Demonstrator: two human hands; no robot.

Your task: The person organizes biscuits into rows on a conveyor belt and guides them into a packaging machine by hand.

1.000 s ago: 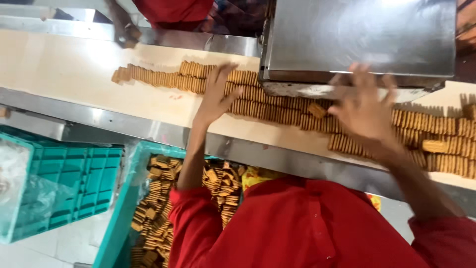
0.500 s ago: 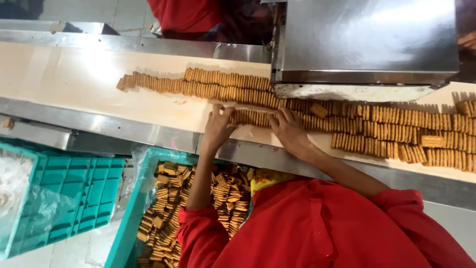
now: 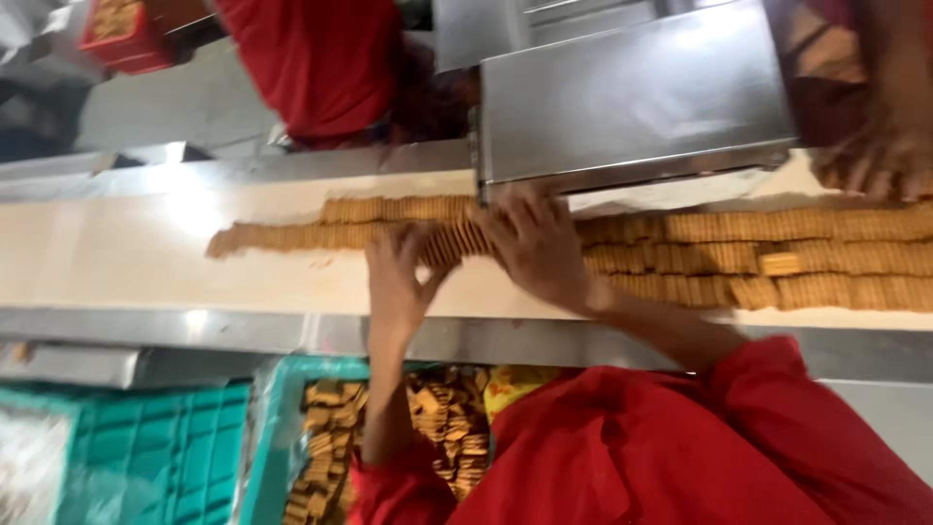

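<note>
Rows of tan biscuits (image 3: 777, 258) stand on edge along a cream conveyor belt (image 3: 126, 262). My left hand (image 3: 397, 282) and my right hand (image 3: 536, 245) press in from either side on a short tilted stack of biscuits (image 3: 452, 243) at the left end of the rows. The stack sits just in front of the steel machine's lip. Both my sleeves are red.
A steel machine housing (image 3: 632, 97) overhangs the belt's far side. Below the near steel rail (image 3: 243, 335) stands a teal crate (image 3: 277, 447) of loose biscuits, with another teal crate (image 3: 146, 457) to its left. A person in red (image 3: 321, 58) stands across the belt. Another person's hand (image 3: 875, 160) touches biscuits at the far right.
My hands have moved from the near row toward the far rows and closed in on a short stack of biscuits. The view has shifted closer.
</note>
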